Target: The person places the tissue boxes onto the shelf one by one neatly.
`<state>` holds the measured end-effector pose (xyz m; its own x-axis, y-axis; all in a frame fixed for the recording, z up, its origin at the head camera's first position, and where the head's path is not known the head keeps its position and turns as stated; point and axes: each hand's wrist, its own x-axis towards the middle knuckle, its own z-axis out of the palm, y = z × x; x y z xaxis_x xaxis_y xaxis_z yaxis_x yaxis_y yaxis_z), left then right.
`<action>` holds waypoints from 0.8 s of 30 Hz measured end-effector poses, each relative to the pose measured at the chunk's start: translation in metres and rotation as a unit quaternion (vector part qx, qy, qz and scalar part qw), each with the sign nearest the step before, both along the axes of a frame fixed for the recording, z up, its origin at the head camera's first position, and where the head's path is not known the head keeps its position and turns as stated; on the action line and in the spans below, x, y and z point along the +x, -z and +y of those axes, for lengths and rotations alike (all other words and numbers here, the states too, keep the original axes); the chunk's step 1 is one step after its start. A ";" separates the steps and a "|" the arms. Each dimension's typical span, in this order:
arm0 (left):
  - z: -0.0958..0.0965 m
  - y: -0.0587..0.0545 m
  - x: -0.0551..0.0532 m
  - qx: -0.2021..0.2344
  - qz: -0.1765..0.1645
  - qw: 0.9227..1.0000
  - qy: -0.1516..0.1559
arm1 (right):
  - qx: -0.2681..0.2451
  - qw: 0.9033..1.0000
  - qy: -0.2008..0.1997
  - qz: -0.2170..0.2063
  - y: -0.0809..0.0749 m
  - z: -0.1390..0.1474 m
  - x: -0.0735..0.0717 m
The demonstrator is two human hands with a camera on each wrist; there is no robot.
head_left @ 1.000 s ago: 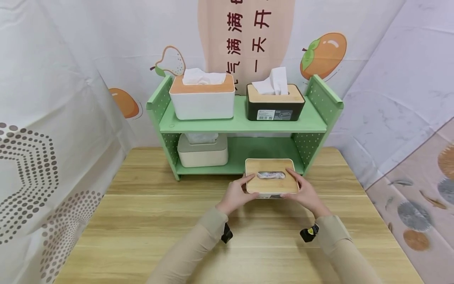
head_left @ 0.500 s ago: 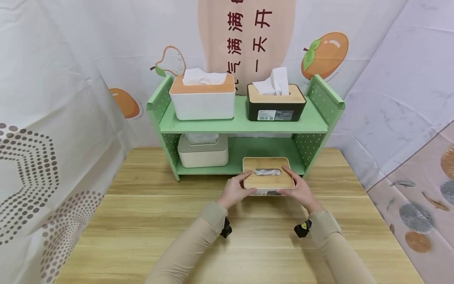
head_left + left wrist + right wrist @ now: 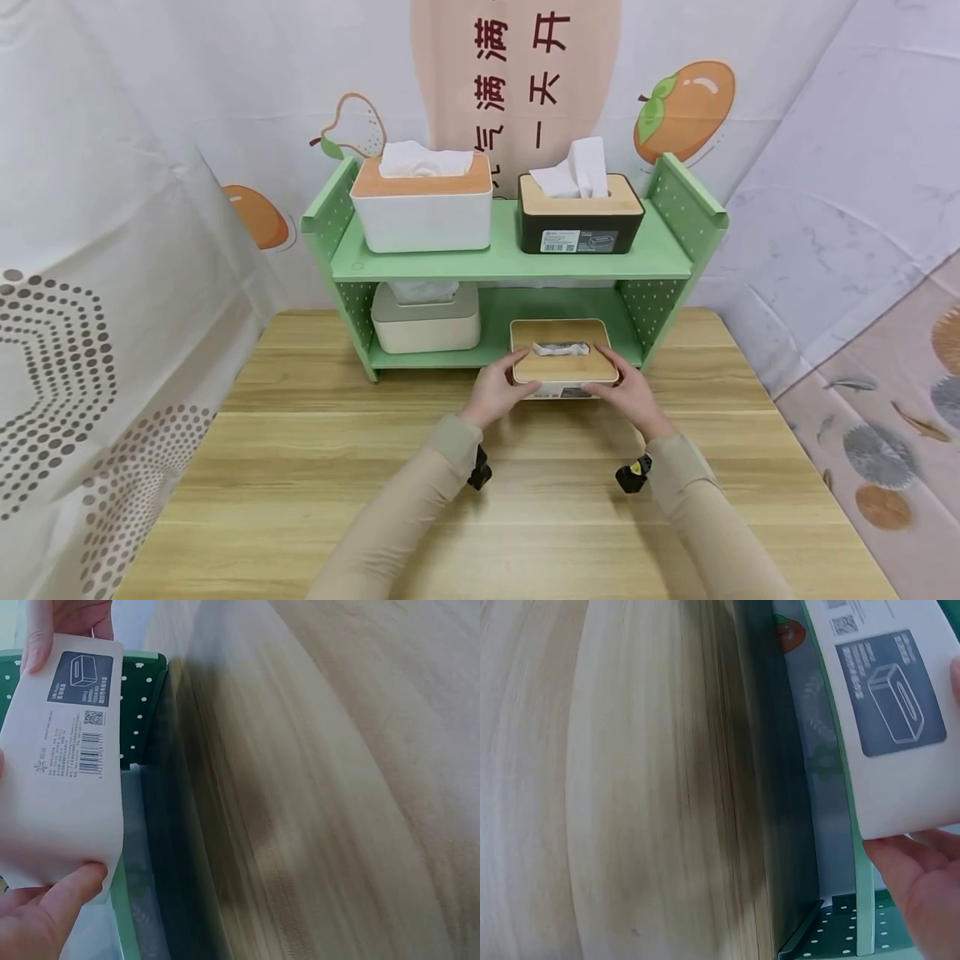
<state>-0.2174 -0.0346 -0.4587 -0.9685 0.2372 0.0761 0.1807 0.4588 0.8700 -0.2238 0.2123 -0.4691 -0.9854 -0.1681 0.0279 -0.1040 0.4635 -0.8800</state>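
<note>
A white tissue box (image 3: 566,367) with a bamboo lid and an oval slot is held between both hands at the front of the green shelf's lower level. My left hand (image 3: 497,390) grips its left end, thumb on the front face. At the opposite end my right hand (image 3: 628,396) grips it the same way. The left wrist view shows the box's labelled white face (image 3: 71,765), with a thumb at its lower corner. In the right wrist view, fingers (image 3: 900,862) curl against the box's end, beside a dark printed label (image 3: 892,694).
The two-level green shelf (image 3: 420,268) stands on a wooden table (image 3: 315,467). A beige tissue box (image 3: 426,327) sits on its lower left. Up top are a white tissue box with an orange-brown lid (image 3: 422,221) and a black one (image 3: 581,225).
Both hands have carried the bamboo-lidded tissue box a little left and farther forward, over the lower shelf's front edge. The head view has shifted slightly. The other boxes stay put.
</note>
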 end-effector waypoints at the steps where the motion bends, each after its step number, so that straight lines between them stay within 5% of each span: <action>1: 0.000 0.000 -0.001 -0.002 0.004 1.000 -0.004 | 0.002 1.000 0.005 -0.002 -0.001 -0.001 0.000; 12: 0.006 -0.004 -0.014 -0.026 -0.008 0.999 -0.028 | 0.024 0.999 0.035 0.000 -0.004 -0.010 -0.009; 24: 0.012 -0.008 -0.015 -0.050 -0.001 0.998 -0.035 | 0.051 0.997 0.055 0.020 -0.006 -0.013 -0.009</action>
